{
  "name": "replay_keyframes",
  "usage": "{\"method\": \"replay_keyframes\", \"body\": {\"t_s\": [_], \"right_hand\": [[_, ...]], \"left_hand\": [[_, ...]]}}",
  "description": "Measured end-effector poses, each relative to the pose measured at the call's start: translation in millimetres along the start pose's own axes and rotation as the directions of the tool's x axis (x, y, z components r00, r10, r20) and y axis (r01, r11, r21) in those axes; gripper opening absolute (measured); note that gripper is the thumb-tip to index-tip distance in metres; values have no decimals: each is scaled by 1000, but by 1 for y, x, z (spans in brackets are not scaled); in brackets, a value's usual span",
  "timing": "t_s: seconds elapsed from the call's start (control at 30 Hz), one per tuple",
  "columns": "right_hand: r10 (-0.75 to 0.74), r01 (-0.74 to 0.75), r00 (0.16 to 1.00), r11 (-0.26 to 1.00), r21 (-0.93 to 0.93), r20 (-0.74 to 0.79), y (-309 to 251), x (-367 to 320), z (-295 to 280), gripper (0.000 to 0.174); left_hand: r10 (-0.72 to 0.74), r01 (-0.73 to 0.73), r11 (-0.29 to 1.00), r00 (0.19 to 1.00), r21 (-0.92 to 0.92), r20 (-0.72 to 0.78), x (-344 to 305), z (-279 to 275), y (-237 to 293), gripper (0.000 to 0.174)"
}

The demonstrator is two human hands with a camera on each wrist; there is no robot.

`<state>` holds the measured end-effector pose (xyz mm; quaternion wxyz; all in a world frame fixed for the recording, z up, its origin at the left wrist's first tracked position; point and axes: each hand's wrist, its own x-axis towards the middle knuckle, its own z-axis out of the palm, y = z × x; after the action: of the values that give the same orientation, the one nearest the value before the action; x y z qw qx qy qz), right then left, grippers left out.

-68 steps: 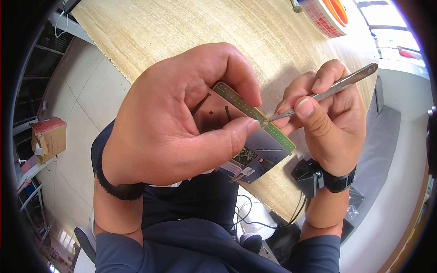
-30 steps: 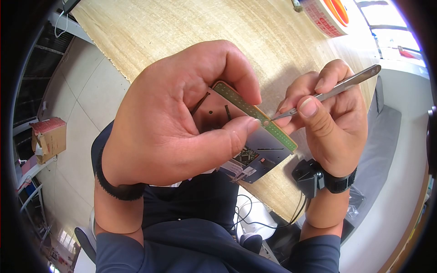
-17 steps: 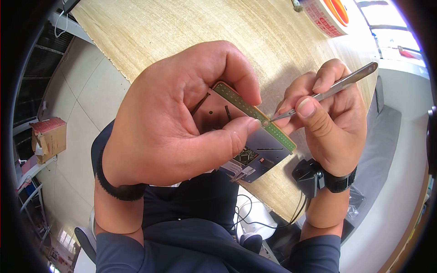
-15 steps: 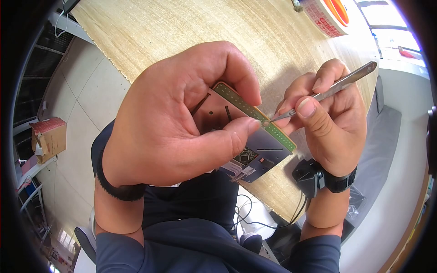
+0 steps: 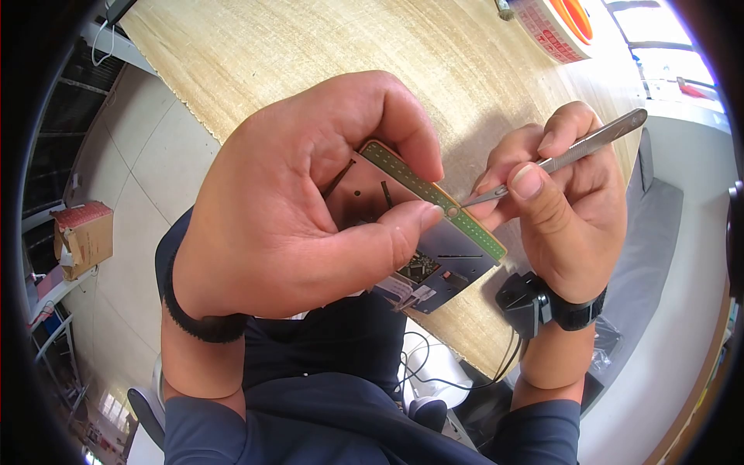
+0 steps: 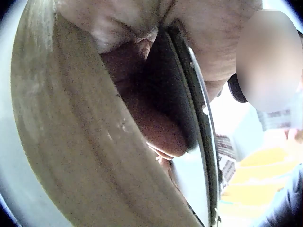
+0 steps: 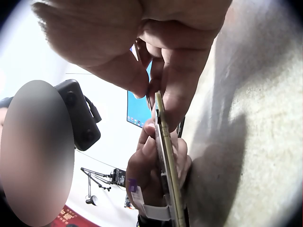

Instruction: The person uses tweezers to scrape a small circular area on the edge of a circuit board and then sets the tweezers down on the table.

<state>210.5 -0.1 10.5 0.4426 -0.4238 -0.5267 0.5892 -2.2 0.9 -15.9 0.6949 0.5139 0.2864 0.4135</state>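
A circuit board with a flat metal plate over its face and a green strip along one long edge is held tilted above the table. My left hand grips it, thumb on the plate side and fingers around the edge; the fingers behind are hidden in the head view. My right hand pinches a slim metal scalpel between thumb and fingers. Its pointed tip meets the green strip beside a small round hole near the left thumb's tip. The right wrist view shows the board edge-on, right fingertips right at its end.
The wooden table lies beneath, its left edge rough. At the back right stands a round white-and-red tub with an orange ring. Black cables hang by the lap. A cardboard box sits at the far left.
The scalpel's rear end swings slightly outward and down as the right hand shifts a little. Its tip stays by the round hole, and the left hand keeps its grip with hardly any movement.
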Motion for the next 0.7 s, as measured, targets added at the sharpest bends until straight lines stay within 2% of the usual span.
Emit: {"method": "replay_keyframes", "body": {"t_s": [0.37,0.7], "right_hand": [[-28,27,999,1000,2,22,2,0,-2,26],[9,-9,1000,1000,12,24,0,0,-2,27]], "left_hand": [[-6,6,1000,1000,-11,3,0,0,0,30],[3,-3,1000,1000,7,-15,0,1,-1,30]]}}
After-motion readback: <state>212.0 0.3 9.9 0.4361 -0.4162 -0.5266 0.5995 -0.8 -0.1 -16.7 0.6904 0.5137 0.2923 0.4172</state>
